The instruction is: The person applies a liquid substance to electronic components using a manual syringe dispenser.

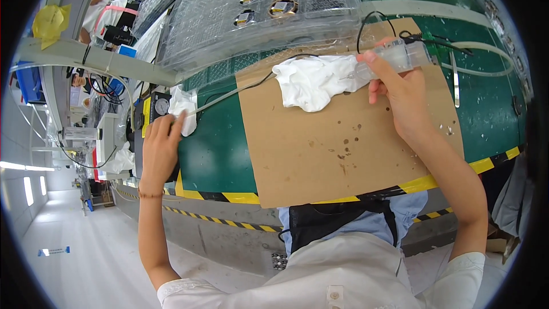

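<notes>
My right hand (403, 94) is closed around a clear plastic syringe (396, 57), held nearly level above a brown cardboard sheet (303, 160). The syringe's left end meets a crumpled white cloth (317, 83) on the sheet. My left hand (160, 146) reaches to the bench's left end, fingers forward and slightly bent, with nothing visible held in it. Its fingertips are at a box with a round gauge (162, 106) and a second white cloth (184, 109); whether they press on either, I cannot tell.
Clear plastic trays (217, 23) with ring-shaped parts (283, 7) stand at the back. A thin tube (223, 96) crosses the green mat (214, 157). Metal tweezers (454, 80) lie at right. Yellow-black tape (243, 198) marks the front edge. Another person (103, 14) is at far left.
</notes>
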The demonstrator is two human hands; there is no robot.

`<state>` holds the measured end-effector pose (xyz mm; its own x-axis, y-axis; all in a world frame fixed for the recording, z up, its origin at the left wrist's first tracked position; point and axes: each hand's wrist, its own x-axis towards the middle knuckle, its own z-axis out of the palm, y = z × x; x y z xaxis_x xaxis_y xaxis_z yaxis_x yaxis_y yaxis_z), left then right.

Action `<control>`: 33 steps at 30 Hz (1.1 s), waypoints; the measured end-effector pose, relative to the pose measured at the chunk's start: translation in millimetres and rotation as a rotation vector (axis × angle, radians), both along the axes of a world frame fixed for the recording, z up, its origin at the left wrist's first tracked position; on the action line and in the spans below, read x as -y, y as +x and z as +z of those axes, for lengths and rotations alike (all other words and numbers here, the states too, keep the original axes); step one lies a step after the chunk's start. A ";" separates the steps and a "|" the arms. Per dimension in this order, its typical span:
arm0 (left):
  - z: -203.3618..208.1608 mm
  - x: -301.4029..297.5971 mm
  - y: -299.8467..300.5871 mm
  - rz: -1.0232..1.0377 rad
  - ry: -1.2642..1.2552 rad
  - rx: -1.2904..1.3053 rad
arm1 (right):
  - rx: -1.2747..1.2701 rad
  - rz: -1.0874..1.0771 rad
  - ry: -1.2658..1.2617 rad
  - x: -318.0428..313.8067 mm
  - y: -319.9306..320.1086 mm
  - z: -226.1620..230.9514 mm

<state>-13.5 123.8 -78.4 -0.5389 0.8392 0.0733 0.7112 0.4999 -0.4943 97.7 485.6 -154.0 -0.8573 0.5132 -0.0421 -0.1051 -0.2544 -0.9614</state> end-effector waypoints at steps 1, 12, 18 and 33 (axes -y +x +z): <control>11.0 -28.4 16.1 -0.059 0.071 0.068 | 0.019 -0.009 0.006 1.3 -1.8 -2.4; 99.7 -146.3 110.1 -0.397 0.520 0.572 | -0.033 -0.074 -0.098 -2.3 -3.2 6.1; 30.8 -133.0 78.7 -1.251 1.137 -0.367 | -0.102 -0.023 -0.119 -1.6 3.2 3.6; -2.4 -331.2 -75.5 -0.002 0.396 0.189 | -0.086 0.024 -0.096 -8.6 -1.6 -0.7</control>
<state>-89.0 454.9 -80.8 -0.5723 0.7671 0.2899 0.7716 0.6234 -0.1262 96.1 494.2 -154.7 -0.8719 0.4894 -0.0155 -0.1792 -0.3485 -0.9200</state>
